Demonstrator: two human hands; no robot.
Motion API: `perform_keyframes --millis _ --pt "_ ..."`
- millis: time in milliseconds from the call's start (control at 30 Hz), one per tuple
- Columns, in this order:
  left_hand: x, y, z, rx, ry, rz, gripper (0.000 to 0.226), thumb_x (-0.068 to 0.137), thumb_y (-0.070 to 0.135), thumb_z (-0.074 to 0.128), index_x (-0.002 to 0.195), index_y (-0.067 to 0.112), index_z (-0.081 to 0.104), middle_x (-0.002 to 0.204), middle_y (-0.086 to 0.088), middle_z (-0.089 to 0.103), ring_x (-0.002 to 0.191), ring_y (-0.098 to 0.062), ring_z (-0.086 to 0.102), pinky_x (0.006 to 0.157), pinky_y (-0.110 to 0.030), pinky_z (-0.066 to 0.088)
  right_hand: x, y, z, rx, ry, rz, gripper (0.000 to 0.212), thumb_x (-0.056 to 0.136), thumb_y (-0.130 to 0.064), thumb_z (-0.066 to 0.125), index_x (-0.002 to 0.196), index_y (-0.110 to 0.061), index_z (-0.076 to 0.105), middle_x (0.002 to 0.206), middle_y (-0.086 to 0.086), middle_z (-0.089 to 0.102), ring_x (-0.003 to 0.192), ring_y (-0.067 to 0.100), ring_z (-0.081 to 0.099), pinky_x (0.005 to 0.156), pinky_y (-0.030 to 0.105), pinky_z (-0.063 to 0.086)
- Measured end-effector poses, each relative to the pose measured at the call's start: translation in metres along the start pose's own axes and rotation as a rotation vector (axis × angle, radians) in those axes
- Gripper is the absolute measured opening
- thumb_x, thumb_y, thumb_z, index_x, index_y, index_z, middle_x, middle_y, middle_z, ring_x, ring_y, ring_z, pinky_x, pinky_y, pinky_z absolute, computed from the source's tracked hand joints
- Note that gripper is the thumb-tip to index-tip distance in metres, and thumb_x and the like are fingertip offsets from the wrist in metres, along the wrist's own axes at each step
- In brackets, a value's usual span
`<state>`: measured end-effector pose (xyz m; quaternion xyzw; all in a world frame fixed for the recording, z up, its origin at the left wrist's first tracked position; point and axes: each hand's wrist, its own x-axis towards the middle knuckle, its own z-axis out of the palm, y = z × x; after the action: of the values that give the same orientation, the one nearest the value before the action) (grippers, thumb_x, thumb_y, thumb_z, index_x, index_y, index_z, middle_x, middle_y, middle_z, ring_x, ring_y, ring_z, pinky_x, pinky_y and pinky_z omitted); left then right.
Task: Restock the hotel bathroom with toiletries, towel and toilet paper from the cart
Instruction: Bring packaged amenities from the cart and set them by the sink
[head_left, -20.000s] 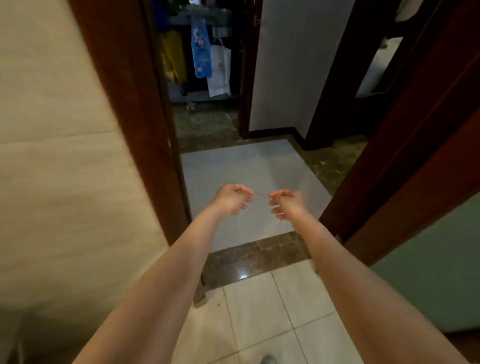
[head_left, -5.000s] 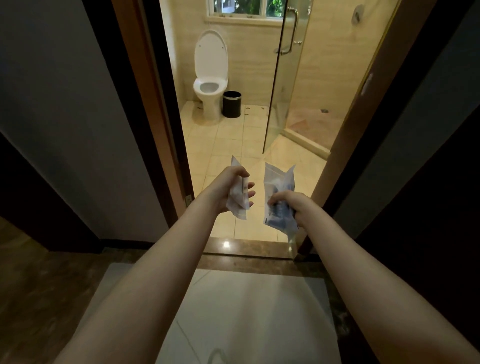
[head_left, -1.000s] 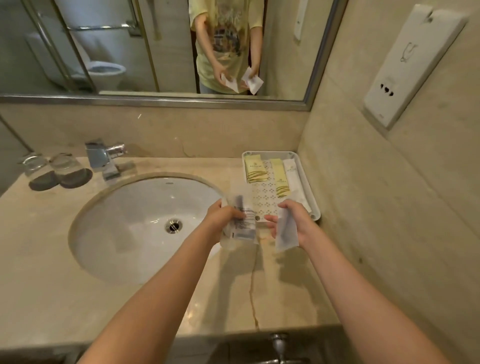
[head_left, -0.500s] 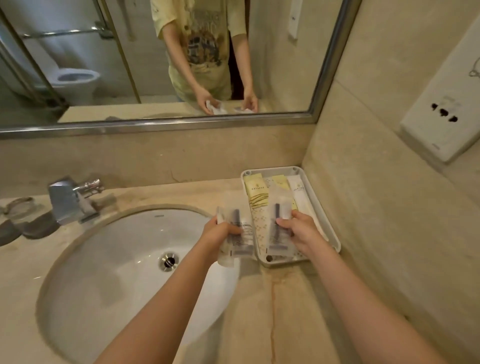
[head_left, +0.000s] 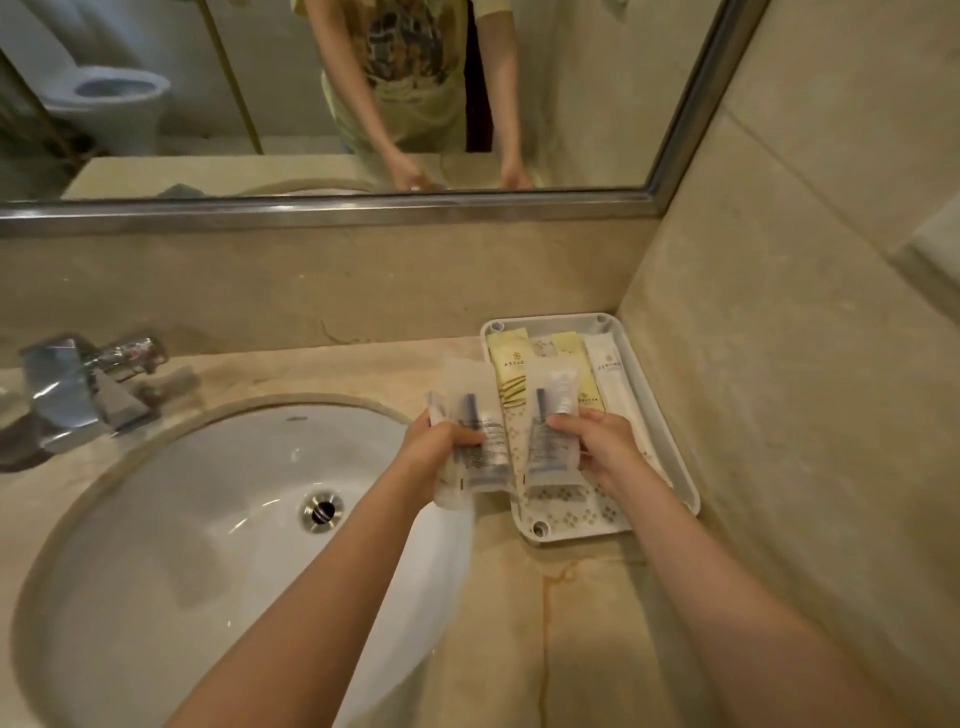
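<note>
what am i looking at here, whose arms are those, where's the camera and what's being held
No machine: these are a person's bare arms, filmed by one wide-angle camera worn on the head, looking down. It is the only view. The mirror shows the same person from the front. Below lies a stone counter with a white sink and a metal tap. In the corner sits a white tray holding yellow sachets and a white tube. The left hand grips the left packet, a clear pouch, beside the tray; the right hand grips the right packet, much alike, over the tray. Their print is too blurred to read.
</note>
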<state>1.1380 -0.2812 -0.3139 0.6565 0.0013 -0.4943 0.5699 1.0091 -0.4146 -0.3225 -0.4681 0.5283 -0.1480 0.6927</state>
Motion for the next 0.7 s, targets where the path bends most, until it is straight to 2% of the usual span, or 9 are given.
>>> perform_keyframes --millis 67,167,233,300,400,467,500,600,700 --pt "0.001 0.000 0.002 -0.002 0.000 0.003 0.033 0.080 -0.008 0.060 0.109 0.007 0.057 0.103 -0.016 0.067 0.083 -0.028 0.065 0.060 -0.032 0.054 0.004 0.001 -0.004 -0.058 0.026 -0.042 0.020 0.079 -0.003 0.068 0.099 -0.003 0.066 0.084 0.011 0.069 0.072 0.021 0.066 0.067 0.030 0.056" --pt "0.001 -0.002 0.007 -0.009 0.011 -0.008 0.033 0.081 -0.006 0.060 0.110 0.008 0.056 0.102 -0.015 0.067 0.085 -0.027 0.066 0.055 -0.030 0.053 0.006 -0.002 -0.008 -0.184 0.061 -0.140 0.019 0.079 -0.008 0.068 0.098 -0.008 0.066 0.097 0.012 0.070 0.086 0.025 0.067 0.079 0.037 0.056" --pt "0.000 -0.001 0.011 -0.005 0.007 -0.016 0.031 0.081 -0.005 0.060 0.108 0.009 0.056 0.095 -0.011 0.068 0.079 -0.024 0.066 0.050 -0.027 0.052 0.004 -0.004 -0.009 -0.379 0.154 -0.245 0.026 0.080 -0.009 0.068 0.104 -0.014 0.060 0.095 0.008 0.066 0.078 0.019 0.064 0.065 0.029 0.053" --pt "-0.002 0.000 0.014 -0.001 -0.003 -0.014 0.031 0.081 -0.005 0.060 0.108 0.009 0.056 0.091 -0.009 0.068 0.076 -0.022 0.066 0.048 -0.026 0.052 0.000 -0.001 -0.005 -0.645 0.210 -0.355 0.035 0.083 -0.006 0.063 0.114 -0.017 0.050 0.091 0.002 0.058 0.068 0.013 0.057 0.050 0.020 0.041" --pt "-0.004 0.001 0.018 0.014 -0.001 -0.002 0.032 0.080 -0.005 0.061 0.109 0.009 0.056 0.090 -0.009 0.069 0.076 -0.022 0.066 0.050 -0.026 0.053 -0.003 0.010 0.007 -0.894 0.132 -0.394 0.055 0.083 -0.003 0.063 0.131 -0.014 0.038 0.097 0.003 0.055 0.080 0.018 0.055 0.056 0.022 0.043" --pt "-0.004 0.001 0.018 0.018 0.002 -0.001 0.034 0.079 -0.005 0.062 0.111 0.007 0.057 0.095 -0.012 0.069 0.082 -0.026 0.067 0.060 -0.031 0.055 -0.003 0.018 0.016 -0.917 0.007 -0.376 0.064 0.079 -0.011 0.070 0.134 -0.016 0.037 0.105 0.006 0.058 0.089 0.021 0.058 0.068 0.027 0.048" --pt "-0.004 0.001 0.018 0.022 0.005 -0.001 0.036 0.079 -0.005 0.062 0.113 0.006 0.058 0.100 -0.014 0.069 0.087 -0.029 0.066 0.065 -0.033 0.056 -0.003 0.021 0.018 -0.902 -0.018 -0.377 0.059 0.080 -0.017 0.069 0.132 -0.016 0.041 0.105 0.005 0.058 0.091 0.020 0.058 0.071 0.027 0.047" --pt "-0.003 0.002 0.017 0.025 0.007 0.004 0.039 0.078 -0.004 0.063 0.115 0.006 0.057 0.106 -0.016 0.068 0.090 -0.031 0.066 0.068 -0.035 0.056 0.000 0.023 0.008 -0.738 0.133 -0.337 0.034 0.087 -0.016 0.058 0.121 -0.014 0.051 0.102 0.001 0.057 0.085 0.015 0.055 0.065 0.023 0.042" --pt "-0.002 0.000 0.017 0.028 0.005 0.000 0.041 0.078 -0.004 0.063 0.117 0.005 0.056 0.108 -0.016 0.068 0.096 -0.032 0.066 0.072 -0.037 0.056 0.005 0.025 -0.007 -0.773 0.134 -0.175 0.045 0.086 -0.021 0.063 0.126 -0.013 0.045 0.110 0.004 0.056 0.089 0.019 0.055 0.065 0.025 0.041"
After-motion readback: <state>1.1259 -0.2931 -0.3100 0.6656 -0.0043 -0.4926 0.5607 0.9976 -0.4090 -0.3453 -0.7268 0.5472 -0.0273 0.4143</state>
